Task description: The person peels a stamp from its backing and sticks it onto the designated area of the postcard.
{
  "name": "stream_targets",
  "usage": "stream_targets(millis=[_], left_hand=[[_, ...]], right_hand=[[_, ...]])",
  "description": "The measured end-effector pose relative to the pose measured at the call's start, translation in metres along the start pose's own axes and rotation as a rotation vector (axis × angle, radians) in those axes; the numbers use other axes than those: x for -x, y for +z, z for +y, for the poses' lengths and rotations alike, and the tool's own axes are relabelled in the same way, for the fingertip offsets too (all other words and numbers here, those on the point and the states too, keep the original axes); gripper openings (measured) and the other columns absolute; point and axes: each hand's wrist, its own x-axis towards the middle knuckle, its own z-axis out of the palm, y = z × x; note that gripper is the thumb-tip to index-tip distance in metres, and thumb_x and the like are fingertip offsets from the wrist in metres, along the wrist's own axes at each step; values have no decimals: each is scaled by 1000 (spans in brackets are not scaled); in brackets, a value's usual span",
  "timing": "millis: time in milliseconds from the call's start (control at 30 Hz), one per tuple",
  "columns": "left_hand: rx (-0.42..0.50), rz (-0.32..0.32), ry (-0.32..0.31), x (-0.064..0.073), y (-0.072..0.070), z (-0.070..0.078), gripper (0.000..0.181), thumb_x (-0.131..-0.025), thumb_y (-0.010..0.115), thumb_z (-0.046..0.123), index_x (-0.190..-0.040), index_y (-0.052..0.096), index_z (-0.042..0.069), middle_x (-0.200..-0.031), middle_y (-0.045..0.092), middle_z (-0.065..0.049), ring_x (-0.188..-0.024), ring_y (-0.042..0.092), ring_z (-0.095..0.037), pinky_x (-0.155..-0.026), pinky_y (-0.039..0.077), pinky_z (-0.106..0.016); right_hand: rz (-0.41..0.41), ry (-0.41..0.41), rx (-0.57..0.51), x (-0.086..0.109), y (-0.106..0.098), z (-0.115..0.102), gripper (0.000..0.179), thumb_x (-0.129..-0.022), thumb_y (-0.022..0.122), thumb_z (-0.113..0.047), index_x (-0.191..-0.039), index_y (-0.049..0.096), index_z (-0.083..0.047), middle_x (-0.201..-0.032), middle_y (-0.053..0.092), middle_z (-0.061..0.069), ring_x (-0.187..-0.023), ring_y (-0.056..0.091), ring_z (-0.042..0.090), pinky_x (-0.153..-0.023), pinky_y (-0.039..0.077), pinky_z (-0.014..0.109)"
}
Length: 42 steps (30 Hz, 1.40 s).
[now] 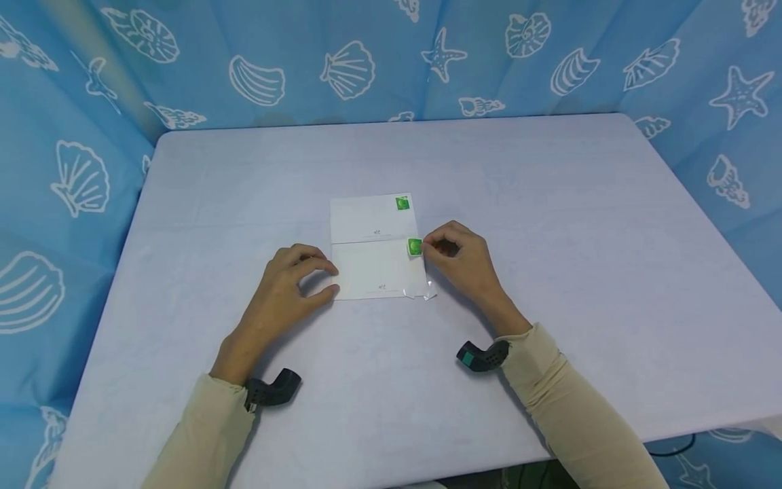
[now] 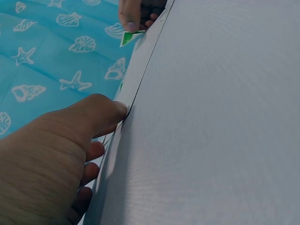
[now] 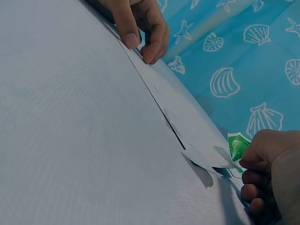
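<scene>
Two white cards with small print lie one above the other on the table. The far card (image 1: 360, 217) bears a green stamp (image 1: 402, 203) at its upper right corner. On the near card (image 1: 373, 268), the left hand (image 1: 287, 282) rests its thumb and fingertips at the left edge, thumb and forefinger apart. The right hand (image 1: 461, 261) pinches another green stamp (image 3: 237, 146) between thumb and forefinger at the near card's upper right corner. In the right wrist view this stamp stands tilted up; whether its lower edge touches the card is hard to tell.
A clear, shiny scrap (image 1: 430, 291) sticks out by the near card's lower right corner. White cloth covers the table (image 1: 550, 204). Blue curtains (image 1: 293, 41) with shell prints hang behind and beside it. Each wrist carries a black camera (image 1: 273, 388).
</scene>
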Motion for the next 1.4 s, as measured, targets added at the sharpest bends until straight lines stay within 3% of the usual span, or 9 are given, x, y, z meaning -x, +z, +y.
stream_targets(millis=[267,600,933,1133,1267,1400], left_hand=[[-9,-22,-28,0,-1,1,20,-81,84,14,-99,75,13,-116,60,-5,-112,50,-30,-98,37,-47],[-4,-33,-42,-1,-2,2,19,-82,83,15,-99,74,14,-117,59,-4,-112,49,-29,-98,36,-46],[-6,-47,-60,-1,-3,2,19,-83,82,15,-100,74,14,-118,59,-5,-113,48,-30,-99,35,-48],[-6,-41,-42,-1,-3,2,19,-82,82,15,-99,74,13,-117,59,-5,-113,48,-31,-99,35,-49],[-7,-41,-42,-2,-2,2,19,-83,82,15,-99,74,13,-117,59,-6,-113,48,-31,-99,35,-49],[-6,-45,-45,-2,-1,1,19,-83,82,15,-100,74,14,-117,59,-6,-113,48,-31,-99,35,-49]], right_hand=[[-9,-27,14,1,2,-3,4,-91,72,-11,-93,73,-8,-92,61,1,-81,56,16,-72,49,27],[-19,-79,123,3,4,-5,4,-90,72,-9,-91,73,-5,-93,61,2,-83,59,14,-73,51,28],[-25,-55,165,4,5,-6,6,-89,74,-7,-93,72,-4,-95,59,3,-85,58,16,-74,51,29],[-34,-54,197,3,5,-7,24,-89,75,-7,-110,66,-2,-102,56,6,-87,54,18,-76,49,30],[10,-139,183,2,4,-7,27,-89,72,-3,-115,65,-2,-105,56,7,-89,55,18,-77,50,31],[73,-277,165,3,2,-7,21,-89,68,3,-109,70,-2,-110,59,8,-93,59,19,-79,52,33]])
